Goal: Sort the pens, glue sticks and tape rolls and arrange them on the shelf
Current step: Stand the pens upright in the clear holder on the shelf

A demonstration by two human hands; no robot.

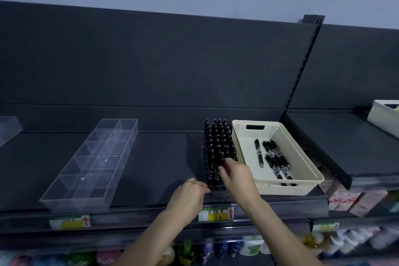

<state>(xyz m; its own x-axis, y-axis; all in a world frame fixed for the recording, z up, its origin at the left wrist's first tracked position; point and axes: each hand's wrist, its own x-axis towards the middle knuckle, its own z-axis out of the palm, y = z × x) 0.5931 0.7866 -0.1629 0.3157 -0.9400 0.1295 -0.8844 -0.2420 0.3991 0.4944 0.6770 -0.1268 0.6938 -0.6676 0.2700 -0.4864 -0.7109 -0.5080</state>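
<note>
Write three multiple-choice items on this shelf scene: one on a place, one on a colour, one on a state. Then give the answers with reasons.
1. Where does the cream basket sit relative to the pen rack?
A. On its right
B. On its left
C. Behind it

2. What colour are the pens in the basket?
A. Red
B. Black
C. Yellow

3. What state is the clear divided tray in?
A. Full of pens
B. Holding tape rolls
C. Empty

Answers:
1 A: the basket stands just right of the rack.
2 B: all loose pens there look black.
3 C: every compartment shows only the shelf beneath.
</note>
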